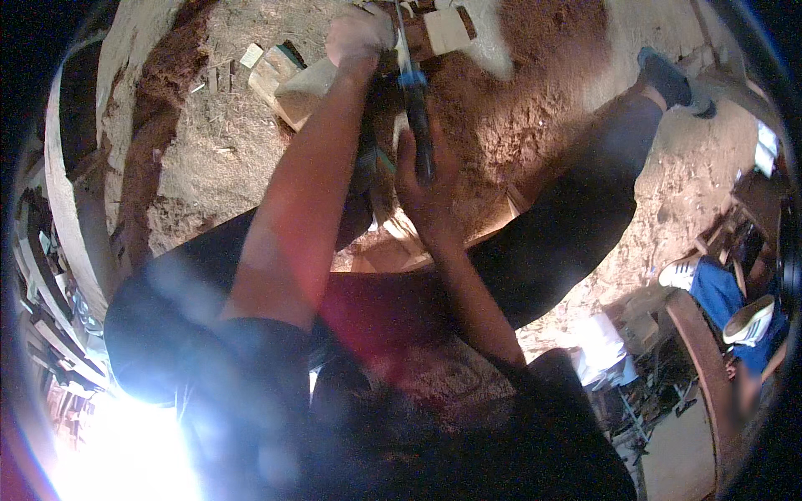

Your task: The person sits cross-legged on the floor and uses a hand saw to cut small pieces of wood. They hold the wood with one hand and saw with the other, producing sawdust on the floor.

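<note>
My right hand (430,179) is closed around the dark handle of a long, narrow hand tool (416,113). The tool has a blue collar and a thin metal blade pointing away from me; its exact kind is not clear. At the top edge, left of the blade, my left hand (361,35) is curled, with whatever it grips hidden. A pale, squared wood block (449,32) lies just right of the blade. Below and left of my left hand is a rounded pale wood piece (305,92), partly behind my forearm.
Small wood offcuts (251,56) lie on the brown, debris-strewn ground (200,159). My legs are spread on both sides, with my shoe (672,82) at upper right. Another person's blue trousers and light shoes (748,321) show at right, near a curved wooden piece (700,367). Glare fills the lower left.
</note>
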